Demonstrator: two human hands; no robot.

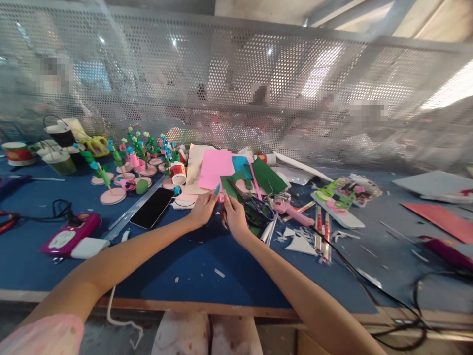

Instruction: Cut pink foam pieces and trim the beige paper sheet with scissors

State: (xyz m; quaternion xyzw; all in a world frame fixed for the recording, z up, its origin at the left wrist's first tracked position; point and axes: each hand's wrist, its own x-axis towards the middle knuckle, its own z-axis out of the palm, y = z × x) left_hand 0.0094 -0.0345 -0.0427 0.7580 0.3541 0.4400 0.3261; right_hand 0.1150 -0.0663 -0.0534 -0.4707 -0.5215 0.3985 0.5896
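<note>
A pink sleeve (48, 335) sits nearest my camera; farther in, both hands meet at one small pink piece (221, 198).

I see the piece between the left hand (202, 210) and the right hand (235, 217), fingertips of both narrowed on it, so neither is nearer; its long axis is too small to read. One teal tip (217, 189) shows by the left fingers, nail or paper, I can't tell. Just beyond lies one pink sheet (215, 168). Rightward I count one pair of scissors (262, 209), one pink glue gun (295, 213) and two red-and-white sticks (318, 229); leftward, one black phone (152, 209), then one magenta power block (72, 236). The flower-like models (136, 148) overlap too much for me to count.
</note>
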